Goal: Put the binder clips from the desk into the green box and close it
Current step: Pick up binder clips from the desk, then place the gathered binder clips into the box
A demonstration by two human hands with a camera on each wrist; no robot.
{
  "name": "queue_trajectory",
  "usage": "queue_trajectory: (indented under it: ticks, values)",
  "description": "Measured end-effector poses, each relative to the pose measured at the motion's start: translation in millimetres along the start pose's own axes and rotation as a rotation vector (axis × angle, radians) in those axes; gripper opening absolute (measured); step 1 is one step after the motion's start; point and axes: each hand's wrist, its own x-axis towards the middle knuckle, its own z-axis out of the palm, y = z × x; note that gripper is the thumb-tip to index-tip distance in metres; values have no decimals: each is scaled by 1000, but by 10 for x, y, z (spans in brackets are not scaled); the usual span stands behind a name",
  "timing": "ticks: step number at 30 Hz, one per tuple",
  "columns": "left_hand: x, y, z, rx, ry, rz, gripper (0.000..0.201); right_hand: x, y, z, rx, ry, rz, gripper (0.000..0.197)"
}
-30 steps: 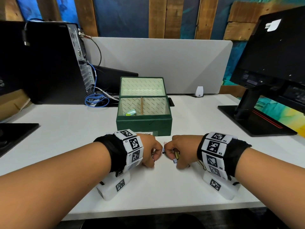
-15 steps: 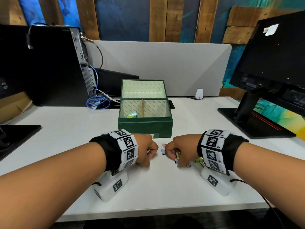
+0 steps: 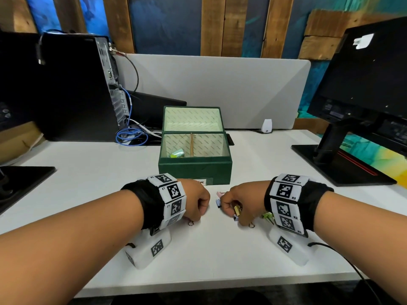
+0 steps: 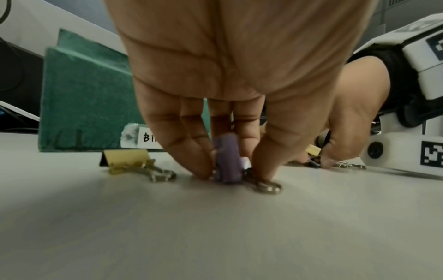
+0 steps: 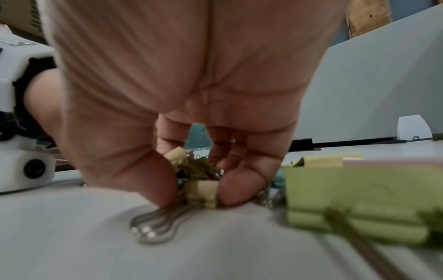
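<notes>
The green box [image 3: 195, 171] stands open mid-desk, lid upright, with a green clip [image 3: 177, 154] in its left compartment. In front of it both hands rest on the desk. My left hand [image 3: 195, 202] pinches a purple binder clip [image 4: 227, 161] between thumb and fingers against the desk. My right hand [image 3: 239, 203] pinches a cream binder clip [image 5: 202, 191], with more clips bunched under its fingers. A yellow clip [image 4: 125, 160] lies by the box front. A pale green clip [image 5: 347, 200] lies beside the right wrist. Pink and blue clips [image 3: 219, 198] sit between the hands.
A black computer tower [image 3: 66, 89] and blue cable [image 3: 132, 137] stand at the back left. A monitor on its stand [image 3: 343, 159] takes the right side. A grey divider panel [image 3: 220, 89] runs behind the box. The desk's front edge [image 3: 220, 282] is near.
Both hands stay in front of the box, fingers working on the clips. The view has shifted slightly; the hands have barely moved.
</notes>
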Motion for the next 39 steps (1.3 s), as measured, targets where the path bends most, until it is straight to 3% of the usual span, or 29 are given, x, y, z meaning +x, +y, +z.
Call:
queue_trajectory:
  ticks: [7,15,17,21,23,29,36,39]
  values:
    - [-16,-61,-40,-91,12,-35,19,-12,11,-31,16,4,-31,30]
    - [-72,-200,-223,-254,208,-60,29,-83,52,-449,87,143,-37,28]
    - [-88,-266,-299,-317,285,-78,26,-84,42,-630,159,213,-42,26]
    - [-147,-401,-471,-531,468,-126,12,94,-15,-972,242,518,-73,27]
    - [-172,-438,-560,-563,524,-131,4,250,-52,-1048,225,602,-69,23]
    - [-107,-461,-679,-507,553,-110,16,486,-46,-968,235,543,-30,26]
    - [264,-375,-793,-610,665,-72,29,141,102,-802,157,566,4,20]
    - [372,-349,-752,-611,590,-62,32,-15,133,-709,95,563,2,13]
